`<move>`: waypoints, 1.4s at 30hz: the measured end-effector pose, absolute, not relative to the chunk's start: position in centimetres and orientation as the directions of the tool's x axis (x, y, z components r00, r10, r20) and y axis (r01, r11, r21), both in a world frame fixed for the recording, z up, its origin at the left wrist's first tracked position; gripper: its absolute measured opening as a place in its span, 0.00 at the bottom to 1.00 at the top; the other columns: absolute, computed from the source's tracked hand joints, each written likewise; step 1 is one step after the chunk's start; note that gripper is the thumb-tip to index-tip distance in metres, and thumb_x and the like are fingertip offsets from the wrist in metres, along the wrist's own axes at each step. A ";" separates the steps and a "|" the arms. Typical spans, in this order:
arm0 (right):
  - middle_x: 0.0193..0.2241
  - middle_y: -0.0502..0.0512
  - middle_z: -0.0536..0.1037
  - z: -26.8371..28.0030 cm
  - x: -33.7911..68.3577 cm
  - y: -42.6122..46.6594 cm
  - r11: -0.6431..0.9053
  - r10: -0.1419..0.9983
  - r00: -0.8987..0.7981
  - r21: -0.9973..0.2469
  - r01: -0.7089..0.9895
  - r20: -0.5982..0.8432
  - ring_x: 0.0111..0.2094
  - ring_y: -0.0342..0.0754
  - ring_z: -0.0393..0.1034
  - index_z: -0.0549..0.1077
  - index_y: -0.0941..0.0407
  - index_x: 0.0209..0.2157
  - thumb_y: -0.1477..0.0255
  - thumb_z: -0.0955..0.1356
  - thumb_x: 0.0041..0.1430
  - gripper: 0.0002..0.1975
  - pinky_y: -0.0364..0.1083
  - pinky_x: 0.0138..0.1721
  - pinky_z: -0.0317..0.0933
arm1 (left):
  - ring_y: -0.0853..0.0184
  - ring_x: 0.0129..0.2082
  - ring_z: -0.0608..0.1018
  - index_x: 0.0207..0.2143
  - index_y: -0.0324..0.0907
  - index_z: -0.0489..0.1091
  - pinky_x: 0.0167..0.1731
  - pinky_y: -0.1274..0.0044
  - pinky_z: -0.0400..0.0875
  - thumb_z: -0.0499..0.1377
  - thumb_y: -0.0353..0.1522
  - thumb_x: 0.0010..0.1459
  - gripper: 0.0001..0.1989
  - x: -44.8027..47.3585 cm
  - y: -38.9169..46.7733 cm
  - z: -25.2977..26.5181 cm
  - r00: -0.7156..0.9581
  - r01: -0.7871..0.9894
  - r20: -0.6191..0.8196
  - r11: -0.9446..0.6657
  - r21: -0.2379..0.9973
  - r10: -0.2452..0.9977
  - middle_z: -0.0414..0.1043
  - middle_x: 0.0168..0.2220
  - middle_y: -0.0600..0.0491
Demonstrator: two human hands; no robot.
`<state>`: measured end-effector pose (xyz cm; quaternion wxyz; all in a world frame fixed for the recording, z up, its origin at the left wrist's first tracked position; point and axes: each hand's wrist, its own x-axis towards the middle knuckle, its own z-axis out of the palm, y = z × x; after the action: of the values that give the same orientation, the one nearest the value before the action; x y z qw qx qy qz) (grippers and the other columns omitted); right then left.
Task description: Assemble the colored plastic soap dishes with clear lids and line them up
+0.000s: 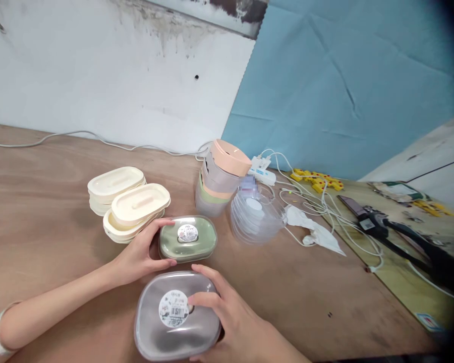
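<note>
My left hand point(148, 250) is closed around the left end of a small green food container point(206, 242) with a clear lid and a round label. Its thumb and forefinger press on the container's near and far sides. Just in front, my right hand point(232, 317) grips the right side of a larger grey food container point(151, 317), also under a clear lid with a white round label. One of its fingertips rests by the label; the thumb is mostly hidden below. Behind my left hand are stacked cream oval lids point(142, 201) and a cream container point(117, 228).
Stacked pink, grey and green containers point(221, 176) stand at the back centre. Beside them are nested clear plastic lids point(255, 217), a power strip point(263, 174), tangled white cables point(336, 219) and a crumpled white bag point(318, 234). A black strap-like device point(374, 222) lies at right.
</note>
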<state>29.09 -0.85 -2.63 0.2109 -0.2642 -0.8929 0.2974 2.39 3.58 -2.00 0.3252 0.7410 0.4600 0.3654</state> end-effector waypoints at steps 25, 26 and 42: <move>0.69 0.63 0.41 0.9 30.3 5.9 0.574 0.755 -0.598 -0.711 0.405 0.269 0.69 0.64 0.38 0.52 0.47 0.65 0.54 0.77 0.42 0.52 0.65 0.64 0.46 | 0.46 0.67 0.54 0.67 0.49 0.41 0.63 0.53 0.53 0.71 0.37 0.46 0.54 1.6 3.4 -2.5 0.436 0.219 0.216 -0.336 0.916 0.874 0.47 0.68 0.40; 0.70 0.63 0.38 0.7 30.6 5.5 0.495 0.802 -0.551 -0.774 0.396 0.231 0.69 0.63 0.38 0.46 0.45 0.67 0.53 0.77 0.41 0.57 0.66 0.64 0.45 | 0.46 0.68 0.52 0.67 0.49 0.39 0.63 0.53 0.52 0.71 0.38 0.46 0.55 1.7 3.2 -2.5 0.432 0.190 0.213 -0.320 0.928 0.876 0.45 0.68 0.40; 0.67 0.50 0.55 0.9 28.0 0.1 -0.088 0.932 -0.358 -0.994 -0.069 -0.058 0.67 0.50 0.50 0.53 0.40 0.64 0.53 0.65 0.62 0.31 0.56 0.65 0.51 | 0.44 0.66 0.56 0.67 0.57 0.32 0.60 0.50 0.58 0.71 0.38 0.46 0.59 3.2 0.5 -3.1 0.254 0.417 0.229 -0.321 0.851 0.940 0.49 0.67 0.44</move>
<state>28.02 0.06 0.94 0.4030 -0.3983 -0.5417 0.6208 3.22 0.50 -3.14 0.3394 0.7155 0.4739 0.3851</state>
